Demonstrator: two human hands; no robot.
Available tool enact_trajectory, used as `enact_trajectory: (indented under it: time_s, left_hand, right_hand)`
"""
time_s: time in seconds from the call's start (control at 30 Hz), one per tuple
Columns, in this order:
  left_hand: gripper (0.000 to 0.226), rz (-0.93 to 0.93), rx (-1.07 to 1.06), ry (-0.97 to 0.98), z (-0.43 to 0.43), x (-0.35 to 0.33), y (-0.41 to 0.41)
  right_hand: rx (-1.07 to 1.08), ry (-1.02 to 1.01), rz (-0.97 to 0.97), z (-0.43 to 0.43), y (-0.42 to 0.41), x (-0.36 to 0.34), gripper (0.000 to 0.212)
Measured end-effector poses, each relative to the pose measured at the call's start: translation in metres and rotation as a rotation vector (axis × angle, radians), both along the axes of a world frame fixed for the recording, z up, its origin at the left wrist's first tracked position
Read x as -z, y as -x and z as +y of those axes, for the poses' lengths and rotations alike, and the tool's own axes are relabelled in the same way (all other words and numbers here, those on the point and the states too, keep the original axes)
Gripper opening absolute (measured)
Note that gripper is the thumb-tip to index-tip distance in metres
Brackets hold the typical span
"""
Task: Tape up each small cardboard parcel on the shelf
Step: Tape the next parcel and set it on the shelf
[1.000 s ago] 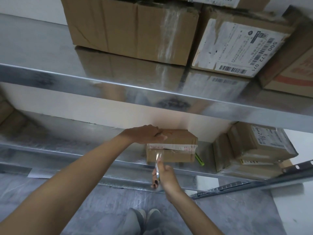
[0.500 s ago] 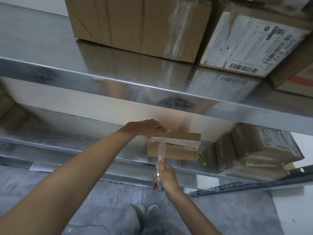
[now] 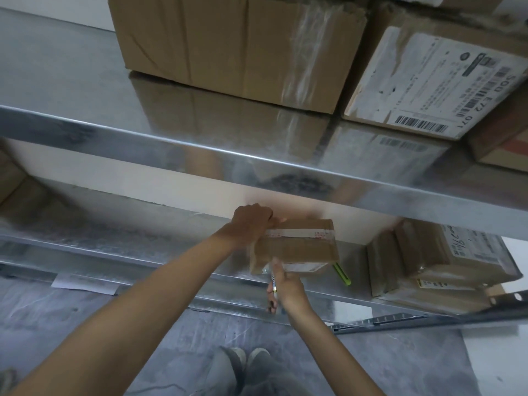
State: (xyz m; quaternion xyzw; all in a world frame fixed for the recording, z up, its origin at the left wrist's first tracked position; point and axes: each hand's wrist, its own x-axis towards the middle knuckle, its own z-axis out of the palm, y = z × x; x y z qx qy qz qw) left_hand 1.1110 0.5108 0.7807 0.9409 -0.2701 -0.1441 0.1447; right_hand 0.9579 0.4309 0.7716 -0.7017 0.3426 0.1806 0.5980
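A small brown cardboard parcel (image 3: pixel 297 247) lies on the lower metal shelf (image 3: pixel 143 247), with a strip of printed tape across its top. My left hand (image 3: pixel 251 221) presses down on the parcel's far left corner. My right hand (image 3: pixel 285 287) is at the parcel's front face, closed around a thin tape roll (image 3: pixel 273 284) seen edge-on. A short strip of clear tape runs from the roll up onto the parcel's front edge.
A green pen-like tool (image 3: pixel 343 274) lies on the shelf just right of the parcel. More taped parcels (image 3: pixel 428 261) are stacked at the right. Large boxes (image 3: pixel 237 44) stand on the upper shelf (image 3: pixel 200 147). My shoes (image 3: pixel 245 364) stand on the grey floor below.
The parcel has tipped so its top faces me more. My right hand has come up to its front edge, and the stretched tape between roll and parcel has shortened.
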Motion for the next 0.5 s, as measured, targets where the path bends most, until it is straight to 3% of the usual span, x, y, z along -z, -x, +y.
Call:
enact_trajectory:
  time_s: [0.1, 0.17, 0.27, 0.37, 0.5]
  left_hand:
    - [0.028, -0.347, 0.052, 0.006, -0.011, 0.008, 0.017]
    - [0.016, -0.389, 0.081, 0.007, -0.014, 0.008, 0.025]
    - [0.016, -0.380, 0.112, 0.006, -0.014, 0.010, 0.031]
    - [0.032, -0.365, 0.230, 0.007, -0.005, 0.010, 0.027]
    - [0.072, -0.017, 0.312, 0.013, 0.014, -0.005, 0.026]
  right_hand:
    - [-0.006, -0.027, 0.012, 0.000, -0.006, 0.000, 0.064]
    - [-0.032, 0.006, 0.020, -0.003, -0.005, 0.000, 0.063]
    - [-0.063, -0.023, 0.038, -0.007, -0.004, -0.002, 0.063]
    - [-0.046, -0.072, 0.039, -0.008, -0.004, -0.006, 0.060]
    - [0.002, -0.128, 0.013, -0.005, -0.004, -0.001, 0.061]
